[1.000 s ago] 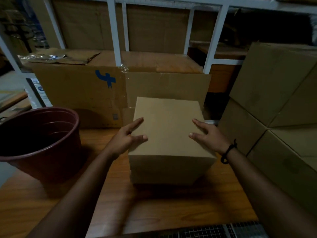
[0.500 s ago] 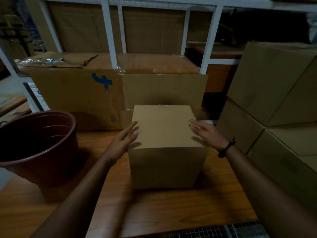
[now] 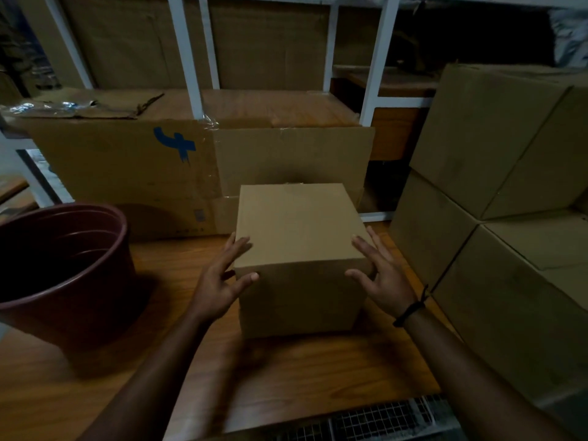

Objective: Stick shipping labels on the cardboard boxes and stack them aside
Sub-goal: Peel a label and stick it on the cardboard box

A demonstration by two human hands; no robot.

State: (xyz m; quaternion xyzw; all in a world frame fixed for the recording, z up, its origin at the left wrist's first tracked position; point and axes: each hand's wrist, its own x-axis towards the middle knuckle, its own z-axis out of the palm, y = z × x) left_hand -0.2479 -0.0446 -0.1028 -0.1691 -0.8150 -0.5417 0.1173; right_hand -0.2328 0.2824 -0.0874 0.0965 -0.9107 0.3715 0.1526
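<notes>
Cardboard box (image 3: 297,246) sits mid-table (image 3: 318,370), your left hand (image 3: 219,283) and right hand (image 3: 383,281) spread open against its near side edges, bracing rather than clasping, likely to square it for a label. Stacked boxes (image 3: 496,192) wait right; a maroon bucket (image 3: 63,265) stands left.

One small closed box (image 3: 299,249) stands on a wooden table (image 3: 286,370), two hands (image 3: 219,281) (image 3: 381,278) at its sides. One dark red bucket (image 3: 60,265) sits left; four large boxes (image 3: 496,138) are stacked right; one flattened carton (image 3: 127,173) leans far.
</notes>
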